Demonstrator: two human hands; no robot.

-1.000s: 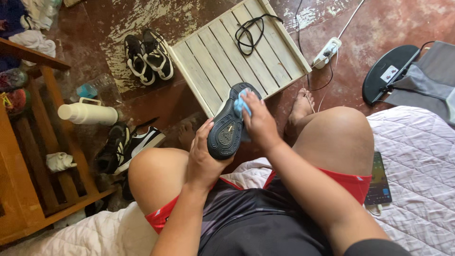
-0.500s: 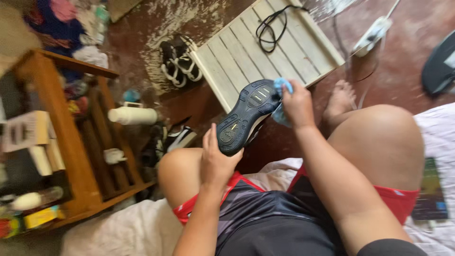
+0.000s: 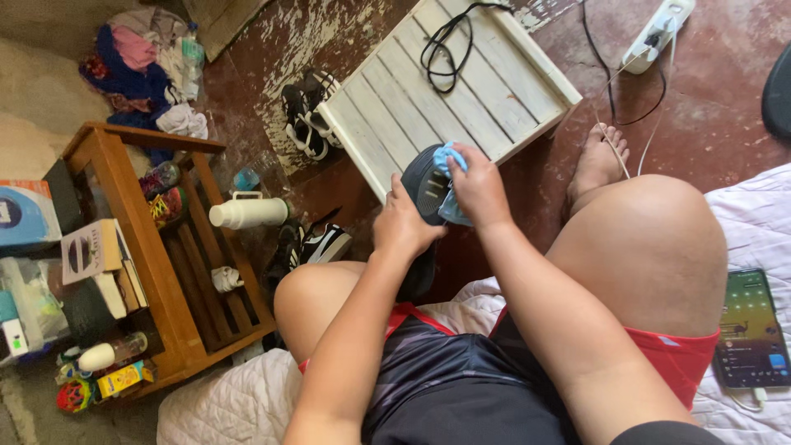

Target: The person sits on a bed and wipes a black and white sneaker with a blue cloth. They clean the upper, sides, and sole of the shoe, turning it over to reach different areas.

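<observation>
Both hands closing on things: left hand (image 3: 405,224) gripping dark shoe (image 3: 426,191), right hand (image 3: 478,188) pressing blue cloth (image 3: 450,158) against it.

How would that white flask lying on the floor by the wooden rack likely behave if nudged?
The flask lies on its side and looks cylindrical, so it would probably roll. Its handle sticks out on one side and may stop the roll early. The floor looks rough and patchy, so it would likely not slide far.
</observation>
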